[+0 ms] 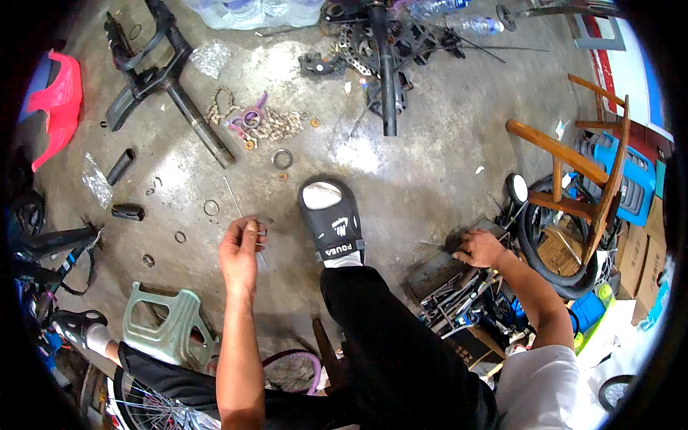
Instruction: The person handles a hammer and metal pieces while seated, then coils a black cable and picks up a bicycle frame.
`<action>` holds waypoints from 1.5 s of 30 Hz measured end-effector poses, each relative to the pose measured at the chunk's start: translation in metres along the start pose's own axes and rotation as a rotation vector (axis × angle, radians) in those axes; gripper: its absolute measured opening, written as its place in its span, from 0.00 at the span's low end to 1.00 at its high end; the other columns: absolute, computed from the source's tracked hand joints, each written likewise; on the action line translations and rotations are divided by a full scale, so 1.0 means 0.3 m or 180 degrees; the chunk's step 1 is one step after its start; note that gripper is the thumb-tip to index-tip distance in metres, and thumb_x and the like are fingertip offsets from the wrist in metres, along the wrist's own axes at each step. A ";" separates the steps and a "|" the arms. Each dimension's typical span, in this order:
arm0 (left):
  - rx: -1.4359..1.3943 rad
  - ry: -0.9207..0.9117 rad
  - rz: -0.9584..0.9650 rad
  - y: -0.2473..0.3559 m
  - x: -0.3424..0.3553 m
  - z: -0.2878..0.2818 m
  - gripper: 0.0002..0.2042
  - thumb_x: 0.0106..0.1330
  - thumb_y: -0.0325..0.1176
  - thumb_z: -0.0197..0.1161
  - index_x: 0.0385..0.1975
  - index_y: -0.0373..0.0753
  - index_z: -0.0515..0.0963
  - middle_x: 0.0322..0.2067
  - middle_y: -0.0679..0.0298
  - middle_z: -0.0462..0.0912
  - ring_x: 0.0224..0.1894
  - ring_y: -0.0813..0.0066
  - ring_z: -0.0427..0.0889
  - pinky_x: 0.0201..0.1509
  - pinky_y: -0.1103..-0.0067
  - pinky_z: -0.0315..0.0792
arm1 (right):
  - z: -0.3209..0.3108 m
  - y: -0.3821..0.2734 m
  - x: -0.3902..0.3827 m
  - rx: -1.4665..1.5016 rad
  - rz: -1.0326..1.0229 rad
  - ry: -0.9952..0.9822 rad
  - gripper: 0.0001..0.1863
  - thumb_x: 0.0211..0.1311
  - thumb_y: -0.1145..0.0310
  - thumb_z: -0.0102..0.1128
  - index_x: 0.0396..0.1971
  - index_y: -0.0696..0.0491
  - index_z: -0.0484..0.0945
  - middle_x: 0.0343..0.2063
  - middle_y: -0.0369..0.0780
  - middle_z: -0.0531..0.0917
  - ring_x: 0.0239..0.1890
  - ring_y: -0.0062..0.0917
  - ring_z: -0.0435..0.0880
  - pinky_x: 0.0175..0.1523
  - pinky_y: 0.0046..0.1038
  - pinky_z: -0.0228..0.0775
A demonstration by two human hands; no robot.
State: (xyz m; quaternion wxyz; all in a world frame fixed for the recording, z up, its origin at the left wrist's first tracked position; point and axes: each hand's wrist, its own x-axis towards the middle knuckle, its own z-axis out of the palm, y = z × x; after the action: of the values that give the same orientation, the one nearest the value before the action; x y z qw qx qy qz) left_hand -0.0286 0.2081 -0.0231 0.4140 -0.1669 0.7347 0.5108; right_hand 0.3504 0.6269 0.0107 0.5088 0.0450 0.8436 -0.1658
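Note:
My left hand (240, 247) is closed in a pinch around a thin metal rod (230, 190), which sticks out above and below the fingers. Under that hand lies bare concrete floor, with several small metal rings (211, 208) to its left. At the right, my right hand (481, 249) reaches down into a grey metal toolbox (438, 276). Its fingers are bent at the box's edge; what they grip, if anything, is too dark to make out. Loose hand tools (459, 301) lie in and beside the box. My sandalled foot (333, 218) stands between the hands.
A bicycle fork (193, 118), a chain (276, 125), purple-handled scissors (251, 118) and a crankset (362, 50) lie ahead. Left of me is a green plastic stool (165, 322). A wooden chair (562, 154) and black tyre (534, 251) stand right, near cardboard boxes (638, 265).

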 end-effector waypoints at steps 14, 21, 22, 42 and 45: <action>0.0191 -0.0237 0.0134 -0.027 0.042 0.079 0.13 0.77 0.38 0.58 0.51 0.37 0.81 0.41 0.63 0.86 0.39 0.77 0.81 0.43 0.78 0.76 | -0.463 -0.221 0.534 0.2777 0.0662 0.2613 0.16 0.71 0.57 0.62 0.38 0.56 0.84 0.27 0.40 0.83 0.28 0.32 0.81 0.35 0.31 0.73; 0.0259 -0.0234 0.0099 -0.037 0.056 0.085 0.13 0.77 0.38 0.59 0.51 0.36 0.81 0.40 0.63 0.86 0.38 0.77 0.81 0.43 0.79 0.75 | -0.546 -0.390 0.752 0.5991 0.0069 0.1456 0.17 0.72 0.53 0.62 0.41 0.53 0.84 0.23 0.29 0.75 0.25 0.13 0.70 0.28 0.22 0.59; 0.0260 -0.0236 0.0098 -0.034 0.057 0.090 0.13 0.77 0.38 0.59 0.51 0.36 0.81 0.40 0.63 0.86 0.38 0.78 0.81 0.43 0.79 0.75 | -0.550 -0.420 0.769 0.6292 -0.0007 0.1362 0.17 0.71 0.53 0.64 0.38 0.53 0.84 0.23 0.29 0.76 0.23 0.13 0.70 0.26 0.21 0.58; 0.0709 -0.0030 0.0383 -0.021 -0.076 0.079 0.11 0.75 0.32 0.61 0.50 0.32 0.80 0.37 0.59 0.88 0.36 0.74 0.87 0.43 0.76 0.79 | -0.992 0.190 0.750 -0.1301 0.0829 0.3756 0.17 0.61 0.69 0.62 0.51 0.49 0.78 0.47 0.41 0.81 0.55 0.38 0.79 0.66 0.42 0.66; 0.0913 0.0008 0.0597 -0.024 -0.094 0.054 0.11 0.74 0.32 0.61 0.50 0.32 0.80 0.36 0.58 0.87 0.35 0.72 0.87 0.43 0.75 0.79 | -0.929 0.217 0.660 -0.1471 0.0344 0.3824 0.14 0.65 0.69 0.58 0.49 0.48 0.79 0.42 0.41 0.81 0.51 0.38 0.80 0.61 0.41 0.69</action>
State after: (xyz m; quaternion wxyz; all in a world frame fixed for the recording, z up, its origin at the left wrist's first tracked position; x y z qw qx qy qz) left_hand 0.0002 0.2144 -0.0077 0.3832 -0.0374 0.8130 0.4369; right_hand 0.0367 0.7606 -0.0583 -0.0479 0.0617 0.9919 0.0999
